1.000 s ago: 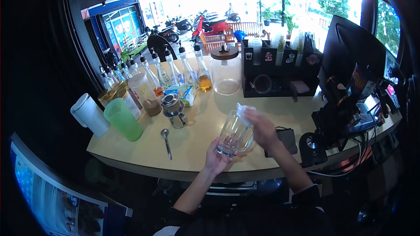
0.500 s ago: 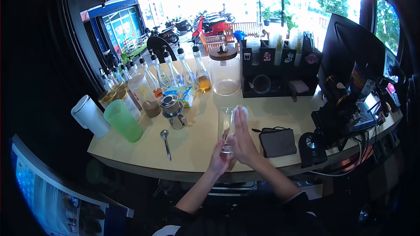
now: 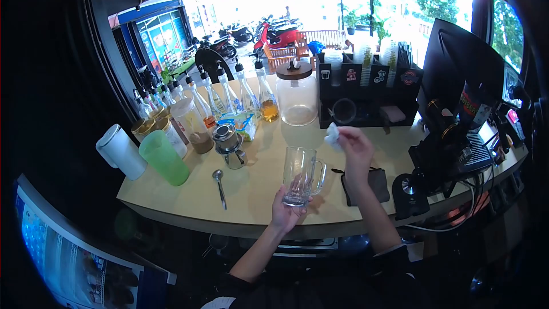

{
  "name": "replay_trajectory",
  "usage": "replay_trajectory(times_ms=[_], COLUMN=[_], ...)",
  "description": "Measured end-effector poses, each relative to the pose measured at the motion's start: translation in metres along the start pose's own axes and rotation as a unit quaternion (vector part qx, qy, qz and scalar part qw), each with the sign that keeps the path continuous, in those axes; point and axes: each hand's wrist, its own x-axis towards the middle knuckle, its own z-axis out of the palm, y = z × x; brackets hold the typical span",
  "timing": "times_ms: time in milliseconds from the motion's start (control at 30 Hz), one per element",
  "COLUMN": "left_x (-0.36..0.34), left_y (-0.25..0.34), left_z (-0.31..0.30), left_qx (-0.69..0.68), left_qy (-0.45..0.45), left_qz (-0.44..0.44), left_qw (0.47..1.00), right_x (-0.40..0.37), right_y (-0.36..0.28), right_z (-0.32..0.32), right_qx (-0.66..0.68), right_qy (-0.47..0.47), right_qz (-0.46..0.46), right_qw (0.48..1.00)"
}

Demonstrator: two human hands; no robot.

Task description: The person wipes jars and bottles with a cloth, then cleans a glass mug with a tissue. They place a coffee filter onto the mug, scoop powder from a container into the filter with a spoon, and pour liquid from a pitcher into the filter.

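Note:
My left hand [image 3: 287, 213] is wrapped round the base of a clear glass mug [image 3: 299, 171], holding it upright above the counter's front part. The mug's handle points right, and nothing shows inside it. To the right of the mug, my right hand [image 3: 357, 150] is raised, its fingers pinching a crumpled white tissue [image 3: 332, 135]. The tissue is apart from the glass. Below my right hand lies a folded grey cloth [image 3: 374, 186], partly hidden by my forearm. A metal spoon [image 3: 219, 187] rests on the counter left of the mug, near a metal drip filter on a small metal cup [image 3: 230, 147].
A green jug [image 3: 164, 157] and a white pitcher [image 3: 119, 151] stand at the left. Behind are pump bottles [image 3: 267, 94], a wooden-lidded jar [image 3: 297, 100] and a black cup organizer [image 3: 366, 94]. A coffee machine [image 3: 452, 137] stands right on the wooden counter [image 3: 263, 194].
My right hand has moved away from the mug, up and to the right, taking the white tissue along. The mug's handle now shows. My left hand still holds the base.

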Motion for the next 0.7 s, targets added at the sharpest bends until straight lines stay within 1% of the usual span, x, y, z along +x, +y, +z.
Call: replay_trajectory(times_ms=[33,67,100,133,167,200,233,267,300,333,367,400,433,467,500,533,567,600,633,667,700], left_x=[0.0,-0.001,-0.001,-0.001,-0.003,-0.006,-0.007,-0.007,-0.007,-0.005,-0.003,-0.002,-0.003,-0.002,0.002,0.004,0.002,-0.002,-0.003,-0.002,-0.001], left_y=[-0.001,-0.004,-0.004,-0.004,-0.006,-0.003,0.0,0.001,0.004,0.007,0.011,0.015,0.017,0.021,0.024,0.027,0.026,0.028,0.029,0.029,0.032], left_z=[-0.003,-0.012,-0.016,-0.021,-0.024,-0.01,0.001,0.005,0.009,0.012,0.015,0.017,0.018,0.013,0.004,0.003,0.006,0.019,0.026,0.018,0.009], left_qx=[-0.007,-0.007,0.023,0.054,0.055,0.085,0.115,0.113,0.122,0.132,0.134,0.172,0.209,0.207,0.15,0.092,0.093,0.101,0.108,0.108,0.141], left_qy=[0.006,0.006,0.019,0.031,0.03,0.037,0.044,0.046,0.004,-0.041,-0.042,-0.029,-0.013,-0.01,0.03,0.071,0.071,0.11,0.148,0.149,0.073], left_qz=[0.002,0.002,-0.002,-0.008,-0.01,-0.012,-0.011,-0.011,-0.004,0.003,0.002,0.004,0.005,0.003,-0.011,-0.024,-0.025,-0.023,-0.021,-0.022,-0.032], left_qw=[1.0,1.0,1.0,0.998,0.998,0.996,0.992,0.992,0.993,0.99,0.99,0.985,0.978,0.978,0.988,0.993,0.993,0.989,0.983,0.983,0.987], right_x=[-0.009,-0.023,-0.04,-0.04,-0.039,-0.035,-0.025,-0.018,-0.012,-0.005,0.003,0.011,0.016,0.019,0.023,0.027,0.028,0.029,0.029,0.029,0.028], right_y=[-0.009,-0.011,-0.007,-0.005,-0.004,-0.001,0.003,0.004,0.004,0.003,0.001,-0.004,-0.012,-0.02,-0.031,-0.042,-0.047,-0.043,-0.037,-0.032,-0.027], right_z=[0.007,0.006,0.013,0.012,0.011,0.007,0.001,-0.004,-0.006,-0.007,-0.008,-0.01,-0.011,-0.011,-0.01,-0.008,-0.006,-0.01,-0.013,-0.015,-0.016], right_qx=[-0.036,-0.227,-0.297,-0.331,-0.36,-0.362,-0.359,-0.353,-0.353,-0.288,-0.213,-0.213,-0.189,-0.156,-0.157,-0.155,-0.151,-0.165,-0.165,-0.133,-0.099], right_qy=[-0.025,-0.119,-0.218,-0.259,-0.296,-0.295,-0.258,-0.221,-0.222,-0.168,-0.107,-0.107,-0.217,-0.318,-0.319,-0.336,-0.35,-0.394,-0.393,-0.474,-0.551], right_qz=[-0.039,-0.103,-0.162,-0.271,-0.375,-0.375,-0.353,-0.328,-0.326,-0.183,-0.035,-0.035,0.121,0.273,0.275,0.332,0.385,0.378,0.377,0.362,0.344], right_qw=[0.998,0.961,0.915,0.866,0.801,0.801,0.825,0.848,0.849,0.925,0.97,0.971,0.95,0.894,0.893,0.868,0.84,0.821,0.822,0.791,0.754])
